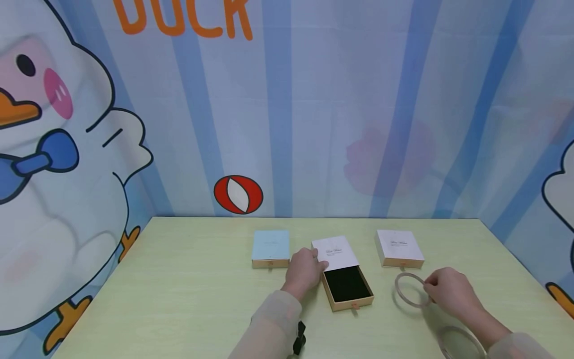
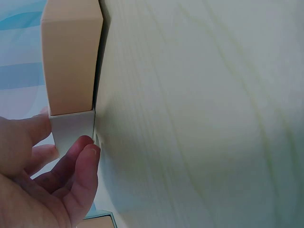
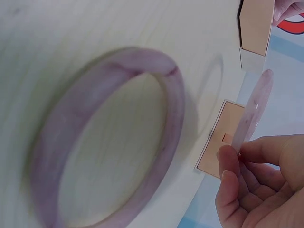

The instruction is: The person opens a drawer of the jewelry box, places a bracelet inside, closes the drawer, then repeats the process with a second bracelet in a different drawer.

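In the head view my left hand (image 1: 304,271) holds the white sleeve (image 1: 336,253) of a small drawer box at its left side. The drawer (image 1: 352,302) is pulled out toward me and shows a dark lining. In the left wrist view the thumb lies along the top of the sleeve (image 2: 73,130), with curled fingers at its side. My right hand (image 1: 453,291) pinches a pale pink bangle (image 3: 254,111) between thumb and forefinger, upright above the table. A second pinkish bangle (image 3: 178,99) lies flat on the table below the right wrist.
A light blue box (image 1: 271,244) stands left of the drawer box, and another white box (image 1: 399,244) is at the back right; both are closed. A black item (image 1: 299,339) shows beside the left sleeve. Behind the pale wooden table (image 1: 188,279) hangs a striped duck-print curtain (image 1: 314,109).
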### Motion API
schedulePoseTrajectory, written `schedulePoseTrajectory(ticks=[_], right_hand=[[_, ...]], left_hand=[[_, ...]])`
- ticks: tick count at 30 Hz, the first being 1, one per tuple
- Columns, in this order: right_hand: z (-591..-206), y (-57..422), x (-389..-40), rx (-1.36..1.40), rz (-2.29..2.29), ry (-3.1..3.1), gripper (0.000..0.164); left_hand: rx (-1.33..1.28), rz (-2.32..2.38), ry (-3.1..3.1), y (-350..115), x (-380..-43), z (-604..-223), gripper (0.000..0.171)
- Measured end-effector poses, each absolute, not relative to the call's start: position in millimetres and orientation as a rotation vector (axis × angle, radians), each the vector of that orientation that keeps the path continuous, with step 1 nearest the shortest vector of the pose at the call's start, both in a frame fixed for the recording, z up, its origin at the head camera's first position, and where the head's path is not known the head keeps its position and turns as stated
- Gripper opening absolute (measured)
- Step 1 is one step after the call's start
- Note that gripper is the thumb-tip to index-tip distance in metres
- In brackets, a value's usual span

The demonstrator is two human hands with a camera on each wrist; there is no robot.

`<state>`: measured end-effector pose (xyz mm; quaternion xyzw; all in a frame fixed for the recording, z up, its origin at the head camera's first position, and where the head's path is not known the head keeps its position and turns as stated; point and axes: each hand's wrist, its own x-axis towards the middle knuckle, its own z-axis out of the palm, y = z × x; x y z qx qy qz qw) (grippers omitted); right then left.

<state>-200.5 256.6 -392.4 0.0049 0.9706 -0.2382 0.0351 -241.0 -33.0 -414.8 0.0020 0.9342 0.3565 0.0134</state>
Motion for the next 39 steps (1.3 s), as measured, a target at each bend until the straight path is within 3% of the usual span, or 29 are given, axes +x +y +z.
schedulePoseTrajectory(ticks=[39], right_hand=[[-389.5, 232.7, -203.6, -0.052, -0.759, 2.975, 0.016]], left_hand=[[0.015, 1.11, 2.911, -33.4, -240.9, -415.4, 0.042]])
